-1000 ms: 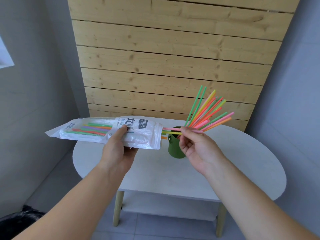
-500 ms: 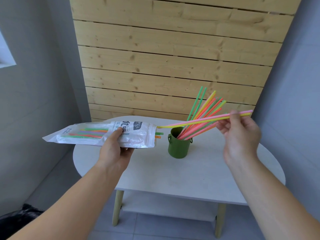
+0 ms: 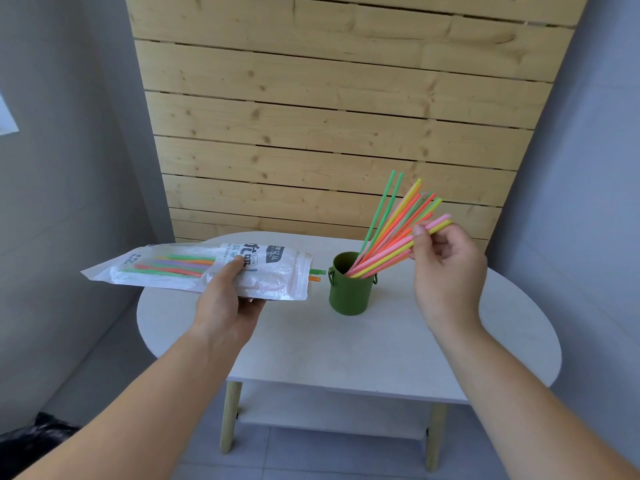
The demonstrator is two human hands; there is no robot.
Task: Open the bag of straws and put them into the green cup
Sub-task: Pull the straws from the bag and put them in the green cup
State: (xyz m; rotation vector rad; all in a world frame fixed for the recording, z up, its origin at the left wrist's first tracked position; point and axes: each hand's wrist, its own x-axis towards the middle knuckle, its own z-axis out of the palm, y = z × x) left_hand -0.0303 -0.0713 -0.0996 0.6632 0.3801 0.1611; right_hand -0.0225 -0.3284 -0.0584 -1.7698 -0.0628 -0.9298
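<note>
My left hand (image 3: 227,299) holds a clear plastic bag of straws (image 3: 194,270) level above the table's left side, its open mouth toward the cup. A green and an orange straw tip (image 3: 317,275) poke out of that mouth. The green cup (image 3: 351,292) stands upright on the table with several coloured straws (image 3: 394,216) fanned up to the right. My right hand (image 3: 446,271) is to the right of the cup and pinches the upper ends of a pink and a yellow straw (image 3: 388,254), whose lower ends rest inside the cup.
The white oval table (image 3: 363,355) has a lower shelf and wooden legs. A wooden slat panel (image 3: 329,116) backs it, between grey walls. A black bag (image 3: 38,431) lies on the floor at the lower left.
My right hand pulled a pink and a yellow straw out of the bag, swung them right and lowered their ends into the cup. The bag has stayed almost still.
</note>
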